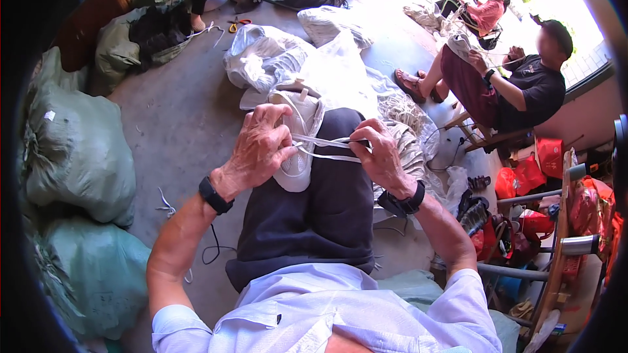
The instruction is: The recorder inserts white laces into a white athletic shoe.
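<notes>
A white shoe rests on my lap over the dark trousers, its toe toward me. White laces stretch from the shoe's lacing area across to the right in several strands. My left hand lies against the shoe's left side, thumb and finger pinched on the lace near the eyelets. To the right of the shoe, my right hand pinches the other end of the strands. Something small and dark shows at its fingertips, but I cannot make out what it is. Both wrists carry dark bands.
White plastic bags lie ahead, with a bundle of pale cords at their right. Large green sacks line the left. Scissors lie on the floor. A seated person works at the right, near a cluttered rack.
</notes>
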A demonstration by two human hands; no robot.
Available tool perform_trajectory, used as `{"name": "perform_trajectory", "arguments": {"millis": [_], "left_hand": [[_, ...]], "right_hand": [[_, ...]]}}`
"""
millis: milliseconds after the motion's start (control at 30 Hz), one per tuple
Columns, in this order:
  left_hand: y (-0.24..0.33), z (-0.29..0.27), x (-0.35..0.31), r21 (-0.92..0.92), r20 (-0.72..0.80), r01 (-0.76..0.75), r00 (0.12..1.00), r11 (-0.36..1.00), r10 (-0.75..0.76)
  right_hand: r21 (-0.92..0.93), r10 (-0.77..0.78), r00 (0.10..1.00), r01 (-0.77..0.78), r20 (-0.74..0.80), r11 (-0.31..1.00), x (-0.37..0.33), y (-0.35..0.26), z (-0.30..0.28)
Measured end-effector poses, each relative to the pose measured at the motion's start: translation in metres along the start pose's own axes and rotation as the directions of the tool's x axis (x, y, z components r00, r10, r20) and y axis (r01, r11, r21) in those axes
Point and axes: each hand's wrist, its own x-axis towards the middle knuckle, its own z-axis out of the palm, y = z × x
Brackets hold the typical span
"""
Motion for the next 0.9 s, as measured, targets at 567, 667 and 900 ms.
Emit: {"name": "perform_trajectory", "arguments": {"millis": [567,667,900], "left_hand": [[0.021,0.013,-0.012,-0.308,-0.137,0.611,0.730,0.729,-0.670],[0.029,0.009,-0.004,-0.153,-0.212,0.592,0.762,0.791,-0.611],[0.017,0.018,-0.014,-0.193,-0.146,0.613,0.754,0.766,-0.641]], "right_hand": [[0.027,-0.034,0.997,0.036,-0.069,0.999,0.000,0.003,0.008],[0.023,-0.024,0.998,0.026,-0.066,0.999,-0.001,0.003,0.007],[0.033,-0.005,0.998,0.007,-0.060,0.999,-0.001,0.001,0.007]]}}
